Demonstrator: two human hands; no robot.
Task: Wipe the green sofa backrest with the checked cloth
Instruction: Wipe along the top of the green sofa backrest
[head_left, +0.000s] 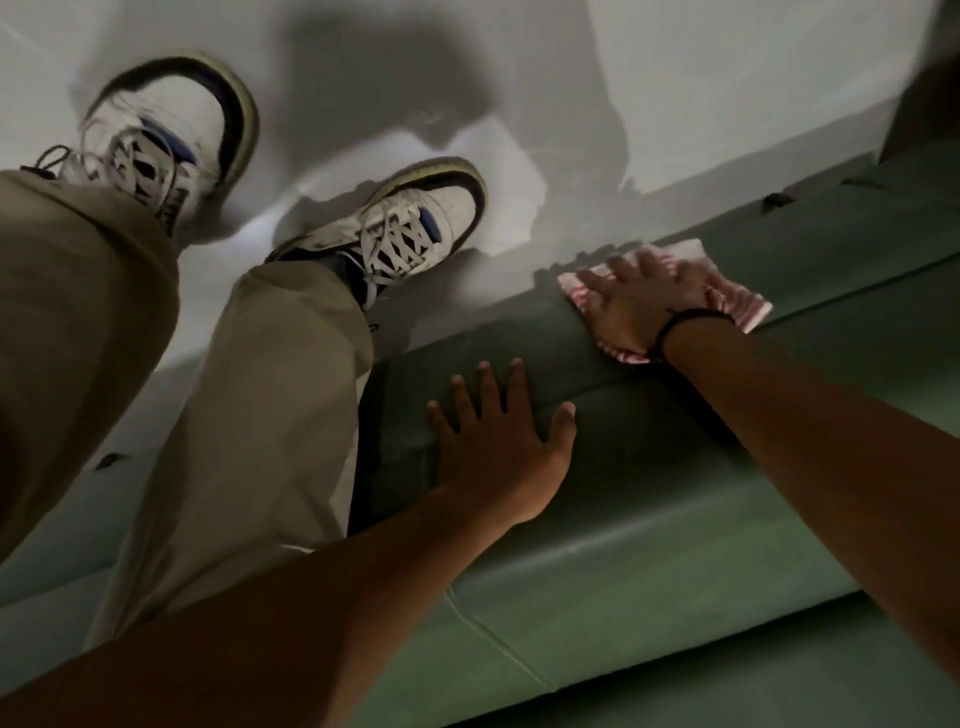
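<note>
The green sofa backrest (649, 467) runs from lower middle to upper right, seen from above. A red-and-white checked cloth (748, 306) lies flat on its top edge. My right hand (644, 301) presses on the cloth with fingers spread, a dark band around the wrist. My left hand (498, 441) rests flat on the backrest's top, fingers apart, nearer to me and holding nothing.
My legs in beige trousers (244, 441) and white sneakers (405, 234) stand on the pale floor (467, 62) beside the sofa's end. A dark object (924, 104) sits at the upper right edge.
</note>
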